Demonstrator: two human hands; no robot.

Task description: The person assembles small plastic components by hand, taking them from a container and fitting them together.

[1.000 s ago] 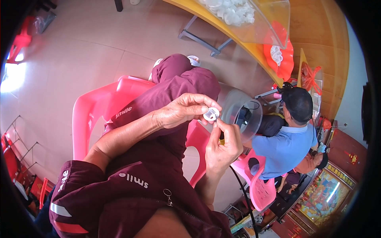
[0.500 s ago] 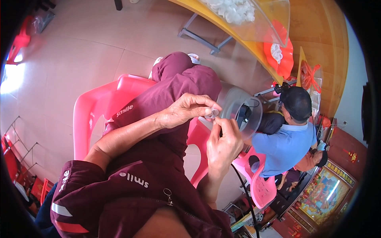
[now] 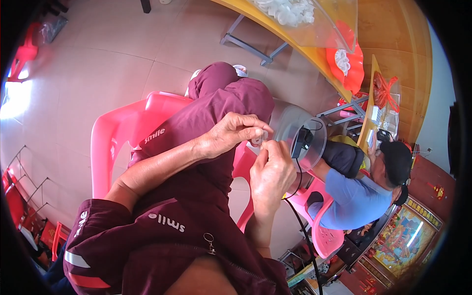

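A small clear round plastic piece (image 3: pixel 257 140) sits between my two hands, above my lap. My left hand (image 3: pixel 233 132) pinches it between thumb and forefinger from the left. The fingers of my right hand (image 3: pixel 273 164) are closed at the piece's right edge; whether they hold a separate small part is too small to tell. Just beyond my hands stands a clear plastic tub (image 3: pixel 314 147) with a black device and its cable inside.
Right of me a person in a blue shirt (image 3: pixel 344 196) sits on a pink chair (image 3: pixel 327 238). A yellow table (image 3: pixel 295 42) at the top bears a clear tray (image 3: pixel 339 24) of whitish pieces and a red bag (image 3: pixel 351 69). Another pink chair (image 3: pixel 118 123) is beneath me.
My right hand has shifted slightly left and up, staying by the clear piece. The person in blue has leaned right, away from the tub. The black device shows more plainly.
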